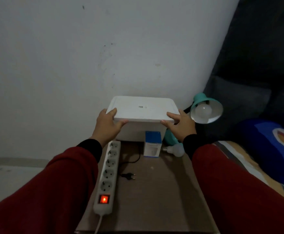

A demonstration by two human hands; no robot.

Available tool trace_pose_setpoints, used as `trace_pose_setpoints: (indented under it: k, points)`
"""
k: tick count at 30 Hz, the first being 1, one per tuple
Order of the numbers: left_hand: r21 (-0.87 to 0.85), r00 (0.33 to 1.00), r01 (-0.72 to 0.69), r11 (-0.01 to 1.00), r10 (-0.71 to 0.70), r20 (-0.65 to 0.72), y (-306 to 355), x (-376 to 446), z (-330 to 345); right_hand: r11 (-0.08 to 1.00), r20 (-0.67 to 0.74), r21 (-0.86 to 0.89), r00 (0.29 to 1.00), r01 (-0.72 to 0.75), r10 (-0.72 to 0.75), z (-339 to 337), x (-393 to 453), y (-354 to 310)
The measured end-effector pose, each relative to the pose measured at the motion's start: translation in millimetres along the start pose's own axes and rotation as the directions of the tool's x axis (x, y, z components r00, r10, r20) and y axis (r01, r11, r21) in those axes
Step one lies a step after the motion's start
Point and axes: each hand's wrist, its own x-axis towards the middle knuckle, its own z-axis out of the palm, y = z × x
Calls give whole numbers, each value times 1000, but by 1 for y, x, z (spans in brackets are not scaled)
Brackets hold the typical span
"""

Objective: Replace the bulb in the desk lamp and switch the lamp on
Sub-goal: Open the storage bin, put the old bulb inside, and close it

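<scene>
A power strip (107, 176) with its red switch lit lies at the left of the table (163, 191). My left hand (108, 125) and right hand (181, 126) grasp the white foam box (143, 108) by its front corners. Right of it, the teal desk lamp (205, 108) holds a bulb; a spare bulb (175, 149) lies beside a blue bulb carton (152, 144).

A white foam box (142, 110) stands against the pale wall (87, 48) at the far end of the brown table (163, 191), with a patterned blue cushion (272, 144) off to the right.
</scene>
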Motion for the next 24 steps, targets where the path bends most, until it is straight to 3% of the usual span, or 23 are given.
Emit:
trace_pose_setpoints:
  k: [8, 13, 24]
  points:
    - [-46, 998, 56, 997, -55, 36, -8, -110, 14, 997, 12, 29, 998, -69, 69, -7, -107, 29]
    - [-47, 992, 105, 993, -101, 79, -16, -168, 37, 993, 46, -67, 994, -93, 96, -5, -159, 54]
    - [63, 958, 173, 983, -183, 220, -29, -204, 68, 970, 147, -168, 968, -177, 203, 4, -189, 88]
